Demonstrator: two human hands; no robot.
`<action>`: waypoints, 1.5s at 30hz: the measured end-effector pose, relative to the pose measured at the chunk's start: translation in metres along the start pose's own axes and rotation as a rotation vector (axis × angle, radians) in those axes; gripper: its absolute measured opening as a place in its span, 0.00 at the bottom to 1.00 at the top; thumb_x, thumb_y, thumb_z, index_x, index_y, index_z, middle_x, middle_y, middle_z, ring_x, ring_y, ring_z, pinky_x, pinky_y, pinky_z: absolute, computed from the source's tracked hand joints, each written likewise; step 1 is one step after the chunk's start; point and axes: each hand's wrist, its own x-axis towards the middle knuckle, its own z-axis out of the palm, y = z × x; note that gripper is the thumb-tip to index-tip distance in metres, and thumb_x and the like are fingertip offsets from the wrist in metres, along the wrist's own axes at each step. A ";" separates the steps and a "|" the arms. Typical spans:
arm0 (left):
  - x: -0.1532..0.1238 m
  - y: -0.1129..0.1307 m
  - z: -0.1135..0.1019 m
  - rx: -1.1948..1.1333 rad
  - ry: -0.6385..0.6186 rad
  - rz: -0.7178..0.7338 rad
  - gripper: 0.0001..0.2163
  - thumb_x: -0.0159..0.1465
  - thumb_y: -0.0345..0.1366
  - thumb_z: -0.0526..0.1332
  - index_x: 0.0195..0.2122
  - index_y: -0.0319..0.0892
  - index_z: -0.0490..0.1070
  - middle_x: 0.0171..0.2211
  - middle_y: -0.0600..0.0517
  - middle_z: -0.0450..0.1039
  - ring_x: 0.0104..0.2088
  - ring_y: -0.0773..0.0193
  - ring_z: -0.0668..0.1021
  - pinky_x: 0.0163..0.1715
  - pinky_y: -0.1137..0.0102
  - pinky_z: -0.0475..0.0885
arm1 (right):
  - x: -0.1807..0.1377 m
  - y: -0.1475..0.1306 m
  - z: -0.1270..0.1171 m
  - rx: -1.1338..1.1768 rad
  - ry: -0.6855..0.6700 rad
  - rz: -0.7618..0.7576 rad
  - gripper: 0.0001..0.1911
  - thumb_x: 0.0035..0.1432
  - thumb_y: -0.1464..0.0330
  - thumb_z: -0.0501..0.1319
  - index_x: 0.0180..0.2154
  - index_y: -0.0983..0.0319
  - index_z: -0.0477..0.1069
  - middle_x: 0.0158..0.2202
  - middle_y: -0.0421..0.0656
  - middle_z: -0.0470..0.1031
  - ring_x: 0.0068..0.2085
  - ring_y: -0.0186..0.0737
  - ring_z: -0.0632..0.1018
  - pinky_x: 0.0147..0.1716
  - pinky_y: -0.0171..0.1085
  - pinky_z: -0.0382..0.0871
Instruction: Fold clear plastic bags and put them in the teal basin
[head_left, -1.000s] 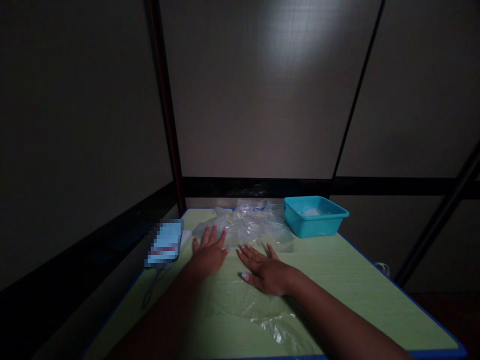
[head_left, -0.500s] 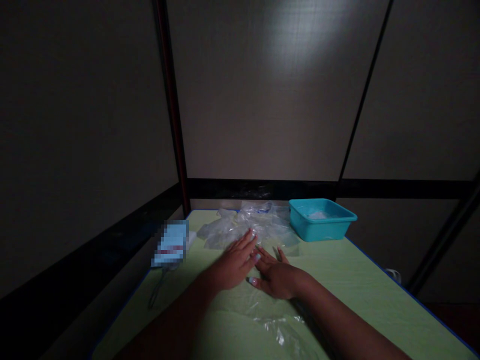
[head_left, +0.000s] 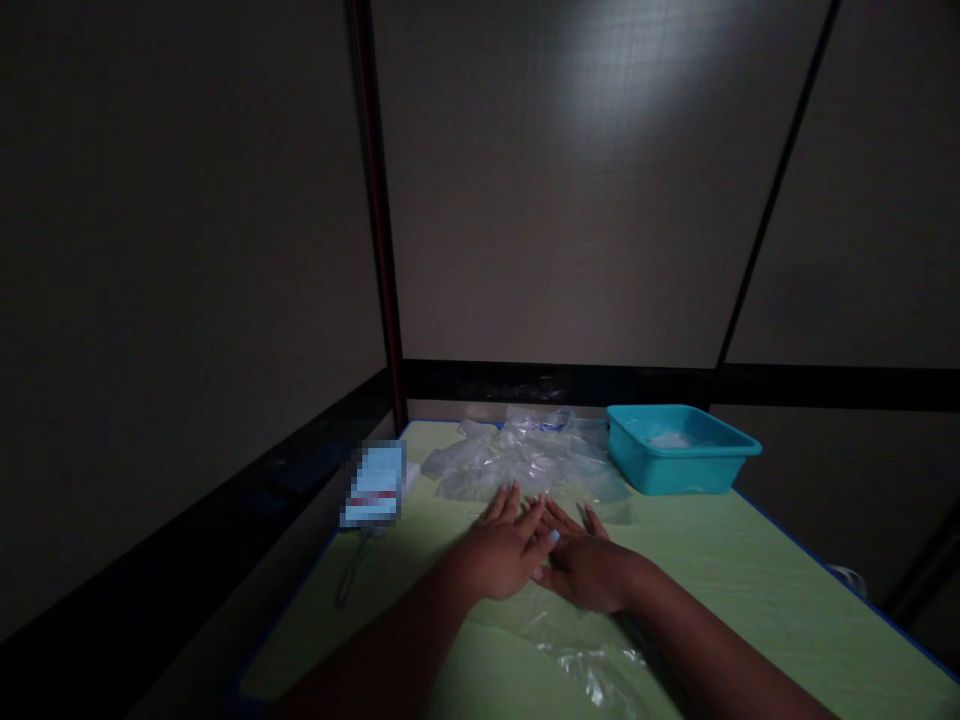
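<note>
Flatly, left hand [head_left: 501, 556] and right hand [head_left: 592, 566] rest, fingers [head_left: 511, 506] loosely spread, on thin, wrinkled, see-through plastic [head_left: 589, 668].

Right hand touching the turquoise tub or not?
Apart. The head view shows green tabletop between the right hand and the near side of the turquoise tub.

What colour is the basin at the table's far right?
Turquoise basin; head view shows it best.

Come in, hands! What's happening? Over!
Left hand, right hand: palms down over clear creased plastic film. Crumpled clear plastic heap ahead. Turquoise rectangular plastic tub aside, right.
</note>
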 end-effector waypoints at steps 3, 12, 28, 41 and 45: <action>0.001 -0.004 0.002 0.043 0.043 -0.086 0.30 0.63 0.55 0.35 0.63 0.46 0.39 0.64 0.51 0.32 0.61 0.50 0.32 0.59 0.51 0.42 | -0.001 -0.001 -0.002 0.017 -0.008 0.006 0.37 0.57 0.48 0.42 0.62 0.56 0.33 0.63 0.44 0.28 0.62 0.51 0.33 0.52 0.63 0.22; -0.002 0.007 -0.005 0.107 0.045 0.028 0.32 0.63 0.56 0.35 0.63 0.42 0.37 0.64 0.49 0.30 0.62 0.58 0.37 0.59 0.58 0.43 | 0.003 0.003 0.002 0.001 -0.022 -0.002 0.39 0.57 0.47 0.42 0.62 0.58 0.30 0.63 0.43 0.26 0.62 0.51 0.32 0.51 0.64 0.22; 0.002 -0.007 -0.005 0.195 0.120 0.003 0.30 0.63 0.54 0.40 0.63 0.46 0.37 0.64 0.48 0.30 0.62 0.56 0.37 0.58 0.56 0.44 | -0.005 0.006 -0.010 0.052 0.029 0.045 0.45 0.53 0.44 0.44 0.61 0.61 0.26 0.63 0.45 0.24 0.62 0.49 0.33 0.53 0.61 0.23; -0.001 -0.006 -0.007 0.173 -0.102 0.183 0.31 0.62 0.56 0.42 0.62 0.47 0.38 0.63 0.50 0.38 0.62 0.58 0.47 0.58 0.54 0.43 | -0.008 0.036 -0.030 0.128 0.336 0.181 0.16 0.53 0.72 0.51 0.44 0.66 0.70 0.45 0.51 0.73 0.45 0.43 0.71 0.45 0.36 0.61; 0.000 -0.009 -0.007 0.185 -0.115 0.187 0.31 0.62 0.55 0.42 0.63 0.47 0.37 0.64 0.50 0.37 0.62 0.58 0.47 0.58 0.54 0.43 | -0.011 0.038 -0.033 0.200 0.201 0.285 0.12 0.49 0.76 0.53 0.35 0.66 0.72 0.33 0.48 0.76 0.31 0.37 0.75 0.31 0.31 0.63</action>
